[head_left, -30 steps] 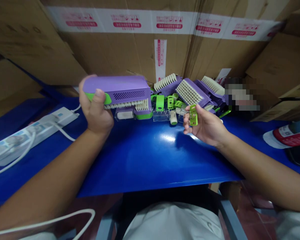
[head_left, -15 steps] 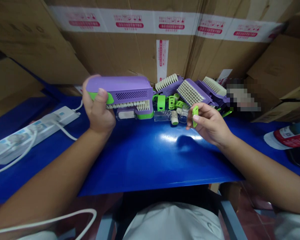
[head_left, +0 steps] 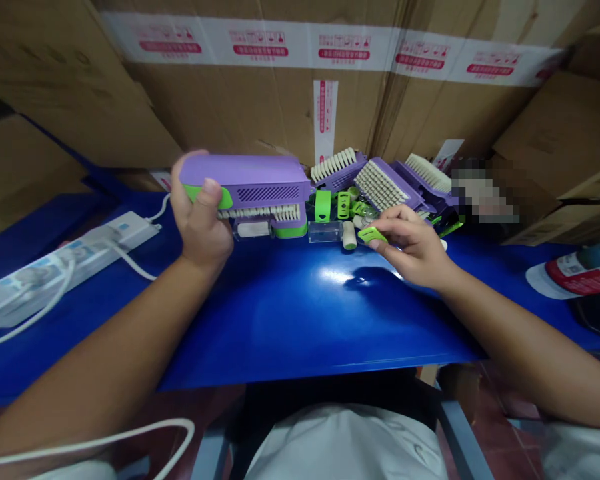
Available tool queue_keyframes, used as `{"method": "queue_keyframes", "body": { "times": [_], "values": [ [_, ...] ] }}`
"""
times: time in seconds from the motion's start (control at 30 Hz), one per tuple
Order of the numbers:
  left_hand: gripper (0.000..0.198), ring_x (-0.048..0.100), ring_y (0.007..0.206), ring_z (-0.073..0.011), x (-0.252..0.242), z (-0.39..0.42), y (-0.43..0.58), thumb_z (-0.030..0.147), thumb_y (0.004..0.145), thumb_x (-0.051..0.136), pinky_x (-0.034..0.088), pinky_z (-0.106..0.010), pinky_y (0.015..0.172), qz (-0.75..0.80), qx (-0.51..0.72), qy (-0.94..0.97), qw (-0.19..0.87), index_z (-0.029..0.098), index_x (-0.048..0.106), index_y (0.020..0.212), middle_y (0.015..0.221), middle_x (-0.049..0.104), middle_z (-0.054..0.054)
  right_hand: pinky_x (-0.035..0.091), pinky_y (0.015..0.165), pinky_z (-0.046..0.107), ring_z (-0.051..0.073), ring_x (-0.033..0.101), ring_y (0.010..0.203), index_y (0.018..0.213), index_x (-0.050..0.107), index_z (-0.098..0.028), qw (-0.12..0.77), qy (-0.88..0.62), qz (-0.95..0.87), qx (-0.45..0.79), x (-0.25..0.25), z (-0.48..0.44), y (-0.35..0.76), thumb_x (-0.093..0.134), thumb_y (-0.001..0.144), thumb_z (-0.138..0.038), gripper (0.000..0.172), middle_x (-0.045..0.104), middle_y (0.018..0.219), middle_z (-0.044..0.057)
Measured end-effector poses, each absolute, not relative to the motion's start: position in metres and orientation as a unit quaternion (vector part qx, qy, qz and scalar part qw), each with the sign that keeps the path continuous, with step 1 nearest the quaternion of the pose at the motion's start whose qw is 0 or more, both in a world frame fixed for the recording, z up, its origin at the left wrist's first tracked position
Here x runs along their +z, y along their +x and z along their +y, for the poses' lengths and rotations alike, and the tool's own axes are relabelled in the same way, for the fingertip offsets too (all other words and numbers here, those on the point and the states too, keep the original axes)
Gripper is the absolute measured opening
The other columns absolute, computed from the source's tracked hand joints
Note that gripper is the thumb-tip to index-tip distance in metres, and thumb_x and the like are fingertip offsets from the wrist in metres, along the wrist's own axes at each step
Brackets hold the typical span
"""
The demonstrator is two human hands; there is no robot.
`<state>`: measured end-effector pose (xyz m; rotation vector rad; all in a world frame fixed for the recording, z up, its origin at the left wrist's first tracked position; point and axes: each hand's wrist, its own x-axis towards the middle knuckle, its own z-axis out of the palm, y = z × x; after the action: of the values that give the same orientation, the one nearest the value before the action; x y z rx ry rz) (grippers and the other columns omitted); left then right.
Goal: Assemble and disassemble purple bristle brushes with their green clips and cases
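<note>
My left hand (head_left: 204, 217) is wrapped round one end of a purple and green brush (head_left: 260, 175), its pale bristles facing down and a slotted vent on its side. Between thumb and fingers, my right hand (head_left: 413, 243) pinches a small green plastic piece (head_left: 371, 235) with slots in it. Just beyond that hand lie loose green parts (head_left: 343, 205), a clear plastic part (head_left: 325, 232) and a pale roller (head_left: 349, 235). Behind them rest several purple brush heads (head_left: 383, 185) with whitish bristles. Under the held brush, another purple and green piece (head_left: 291, 230) is partly hidden.
Cardboard boxes (head_left: 260, 100) wall off the back of the blue table (head_left: 300, 320). At the left lies a white power strip (head_left: 80, 263) with plugs and cables. A bottle with a red label (head_left: 577, 272) lies on the right.
My right hand has turned the green piece from upright to nearly flat and shifted it left. My left hand and the brush have moved slightly right.
</note>
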<state>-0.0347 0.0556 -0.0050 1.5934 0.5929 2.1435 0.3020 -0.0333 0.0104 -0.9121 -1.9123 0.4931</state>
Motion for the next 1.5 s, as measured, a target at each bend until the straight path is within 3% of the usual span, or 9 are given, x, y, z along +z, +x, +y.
{"method": "queue_keyframes", "body": {
  "times": [0.23, 0.47, 0.63, 0.7, 0.83, 0.97, 1.23, 1.37, 1.5],
  "values": [
    [0.07, 0.062, 0.096, -0.0184, -0.009, 0.057, -0.036, 0.068, 0.081, 0.077, 0.048, -0.038, 0.102, 0.23, 0.76, 0.573, 0.203, 0.014, 0.065, 0.123, 0.103, 0.059, -0.003, 0.058, 0.074, 0.036, 0.021, 0.065, 0.091, 0.117, 0.074, -0.027, 0.39, -0.401, -0.82, 0.123, 0.009, -0.034, 0.303, 0.067, 0.094, -0.025, 0.025, 0.064, 0.106, 0.007],
    [0.063, 0.062, 0.093, -0.0175, -0.011, 0.057, -0.034, 0.062, 0.083, 0.078, 0.049, -0.032, 0.091, 0.215, 0.752, 0.583, 0.221, 0.015, 0.068, 0.123, 0.103, 0.064, -0.004, 0.058, 0.076, 0.037, 0.022, 0.07, 0.086, 0.1, 0.075, -0.023, 0.354, -0.424, -0.826, 0.109, 0.0, -0.029, 0.3, 0.065, 0.09, -0.016, 0.016, 0.075, 0.096, 0.006],
    [0.062, 0.062, 0.094, -0.0174, -0.013, 0.057, -0.035, 0.06, 0.083, 0.079, 0.049, -0.031, 0.088, 0.217, 0.748, 0.587, 0.219, 0.015, 0.069, 0.124, 0.104, 0.066, -0.005, 0.061, 0.085, 0.042, 0.025, 0.073, 0.092, 0.099, 0.075, -0.024, 0.368, -0.421, -0.825, 0.084, -0.004, -0.028, 0.297, 0.062, 0.089, -0.013, 0.02, 0.077, 0.098, 0.007],
    [0.063, 0.062, 0.094, -0.0177, -0.014, 0.057, -0.035, 0.06, 0.082, 0.08, 0.049, -0.031, 0.089, 0.219, 0.749, 0.584, 0.222, 0.015, 0.069, 0.124, 0.104, 0.066, -0.005, 0.061, 0.094, 0.047, 0.028, 0.074, 0.106, 0.108, 0.075, -0.023, 0.356, -0.397, -0.841, 0.088, -0.004, -0.029, 0.297, 0.063, 0.09, -0.014, 0.023, 0.077, 0.112, 0.01],
    [0.062, 0.062, 0.092, -0.0181, -0.014, 0.057, -0.034, 0.059, 0.08, 0.082, 0.049, -0.031, 0.087, 0.207, 0.753, 0.579, 0.235, 0.015, 0.069, 0.122, 0.102, 0.067, -0.005, 0.048, 0.119, 0.059, 0.036, 0.052, 0.147, 0.138, 0.063, -0.014, 0.255, -0.346, -0.897, 0.1, -0.005, -0.033, 0.296, 0.06, 0.095, -0.019, 0.043, 0.055, 0.155, 0.022],
    [0.058, 0.062, 0.093, -0.0189, -0.012, 0.056, -0.032, 0.06, 0.082, 0.079, 0.048, -0.032, 0.086, 0.225, 0.749, 0.581, 0.226, 0.018, 0.069, 0.121, 0.103, 0.068, -0.003, 0.041, 0.125, 0.062, 0.039, 0.035, 0.157, 0.15, 0.051, -0.006, 0.2, -0.344, -0.914, 0.082, -0.007, -0.036, 0.294, 0.058, 0.096, -0.019, 0.056, 0.038, 0.166, 0.026],
    [0.059, 0.059, 0.097, -0.0201, -0.018, 0.059, -0.037, 0.062, 0.085, 0.077, 0.044, -0.037, 0.089, 0.243, 0.72, 0.599, 0.254, 0.022, 0.064, 0.126, 0.104, 0.063, -0.001, 0.056, 0.112, 0.058, 0.036, 0.058, 0.141, 0.139, 0.062, -0.015, 0.301, -0.338, -0.888, 0.084, 0.0, -0.038, 0.296, 0.058, 0.098, -0.02, 0.041, 0.056, 0.15, 0.022],
    [0.058, 0.058, 0.097, -0.0198, -0.023, 0.063, -0.038, 0.062, 0.086, 0.074, 0.042, -0.037, 0.088, 0.227, 0.717, 0.606, 0.26, 0.021, 0.064, 0.127, 0.106, 0.063, 0.0, 0.067, 0.095, 0.048, 0.032, 0.062, 0.133, 0.144, 0.057, -0.024, 0.346, -0.328, -0.871, 0.12, 0.003, -0.04, 0.295, 0.063, 0.096, -0.021, 0.049, 0.058, 0.144, 0.016],
    [0.062, 0.058, 0.099, -0.0201, -0.024, 0.063, -0.037, 0.065, 0.083, 0.075, 0.043, -0.037, 0.091, 0.245, 0.716, 0.597, 0.266, 0.021, 0.066, 0.126, 0.106, 0.066, 0.0, 0.069, 0.089, 0.044, 0.029, 0.064, 0.125, 0.145, 0.055, -0.025, 0.373, -0.325, -0.858, 0.139, 0.005, -0.041, 0.294, 0.067, 0.094, -0.023, 0.052, 0.059, 0.138, 0.014]
  ]
}}
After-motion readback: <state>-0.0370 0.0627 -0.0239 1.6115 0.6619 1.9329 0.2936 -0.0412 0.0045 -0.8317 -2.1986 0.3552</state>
